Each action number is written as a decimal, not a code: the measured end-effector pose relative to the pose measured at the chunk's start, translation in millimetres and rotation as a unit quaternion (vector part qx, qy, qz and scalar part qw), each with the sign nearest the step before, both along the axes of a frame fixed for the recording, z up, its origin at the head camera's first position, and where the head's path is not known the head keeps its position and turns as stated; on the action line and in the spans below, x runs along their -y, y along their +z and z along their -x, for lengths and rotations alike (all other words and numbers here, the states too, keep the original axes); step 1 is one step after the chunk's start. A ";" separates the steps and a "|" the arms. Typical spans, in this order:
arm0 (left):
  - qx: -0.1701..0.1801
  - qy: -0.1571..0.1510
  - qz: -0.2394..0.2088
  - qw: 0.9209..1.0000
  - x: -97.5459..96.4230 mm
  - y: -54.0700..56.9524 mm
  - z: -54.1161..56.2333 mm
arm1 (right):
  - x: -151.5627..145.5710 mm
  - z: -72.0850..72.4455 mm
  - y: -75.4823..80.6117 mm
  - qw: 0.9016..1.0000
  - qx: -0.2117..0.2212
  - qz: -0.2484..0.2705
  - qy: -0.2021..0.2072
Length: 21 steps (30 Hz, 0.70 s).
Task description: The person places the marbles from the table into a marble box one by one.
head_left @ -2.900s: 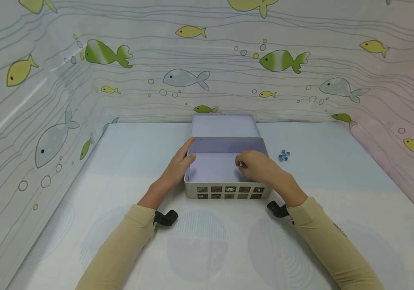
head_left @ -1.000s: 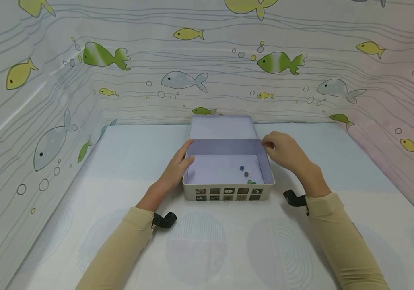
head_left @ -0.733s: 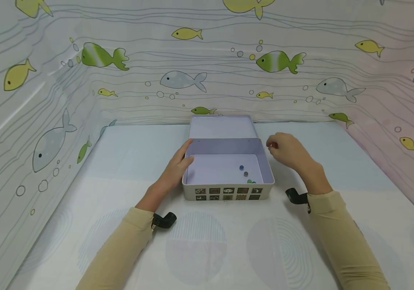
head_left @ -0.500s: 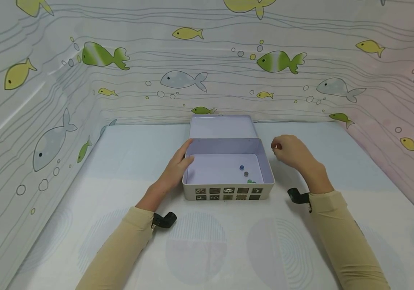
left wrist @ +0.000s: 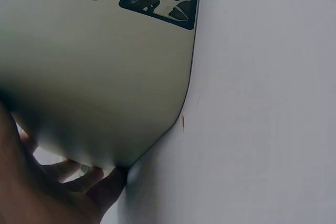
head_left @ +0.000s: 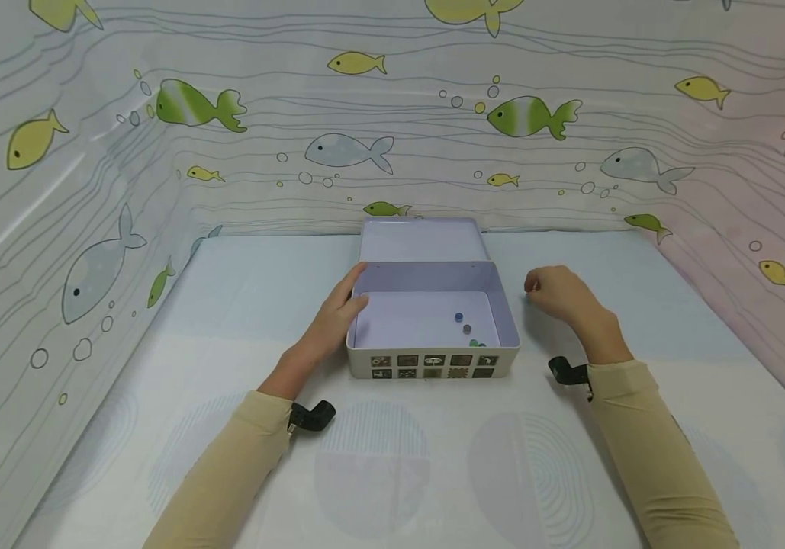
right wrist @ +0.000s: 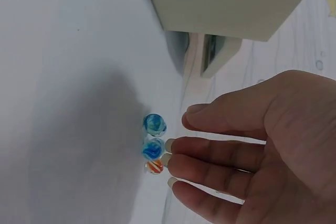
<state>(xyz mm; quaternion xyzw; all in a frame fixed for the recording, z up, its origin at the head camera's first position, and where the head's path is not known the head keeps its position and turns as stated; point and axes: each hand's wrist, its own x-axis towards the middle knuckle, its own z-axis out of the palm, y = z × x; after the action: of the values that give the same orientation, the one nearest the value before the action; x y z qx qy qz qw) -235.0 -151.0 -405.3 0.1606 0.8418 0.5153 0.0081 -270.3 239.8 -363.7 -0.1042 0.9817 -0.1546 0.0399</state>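
Observation:
A cream tin box [head_left: 361, 363] with small square pictures on its front stands with its hinged lid [head_left: 423, 240] tipped back. My left hand [head_left: 326, 324] grips its left wall, thumb over the rim and fingers along the outside. Inside, towards the right, lie a blue marble [head_left: 458, 316], a dark marble [head_left: 467, 329] and green ones [head_left: 473, 343] by the front wall. Right of the tin, my right hand [head_left: 564, 297] is at the loose marbles. In the right wrist view two blue swirled marbles [right wrist: 153, 149] and an orange-striped marble [right wrist: 155, 166] sit before its fingertips, thumb held apart.
The tin stands on a pale blue and white tablecloth [head_left: 392, 488]. Behind and on both sides rises a sheet printed with fish [head_left: 433, 183]. Each wrist carries a small black camera, such as the left one [head_left: 313, 416].
My right hand has come out of the tin, over its right wall, and down to the marbles on the table. Several marbles now lie inside the tin. My left hand keeps its place.

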 end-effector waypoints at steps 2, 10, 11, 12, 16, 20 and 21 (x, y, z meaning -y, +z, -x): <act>0.000 0.000 -0.001 1.000 0.1 -0.1 0.2 | -1.1 1.3 -2.5 1.000 0.002 -0.004 0.001; 0.001 0.005 0.006 1.000 0.3 0.9 -0.7 | -1.0 4.2 -7.2 1.000 0.018 -0.012 0.005; 0.000 0.005 0.006 1.000 0.4 1.0 -0.8 | -0.9 4.1 -7.4 1.000 0.019 -0.012 0.007; 0.001 0.005 0.005 1.000 0.5 1.1 -1.1 | -1.2 4.1 -7.9 1.000 0.020 -0.012 0.008; 0.001 0.003 0.004 1.000 0.9 1.0 -1.3 | -0.9 3.1 -10.1 1.000 0.021 -0.007 0.013; 0.001 0.002 0.007 1.000 0.7 1.2 -1.6 | 2.5 2.1 -11.3 0.999 0.022 -0.007 0.024; 0.001 0.003 0.009 1.000 0.7 1.3 -1.7 | 3.5 1.9 -11.5 0.999 0.022 -0.007 0.026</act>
<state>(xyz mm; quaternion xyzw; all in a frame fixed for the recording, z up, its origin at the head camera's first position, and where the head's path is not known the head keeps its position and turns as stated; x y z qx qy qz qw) -233.3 -151.6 -404.0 0.1577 0.8470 0.5076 0.0089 -272.2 236.3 -375.2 -0.1258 0.9786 -0.1485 0.0665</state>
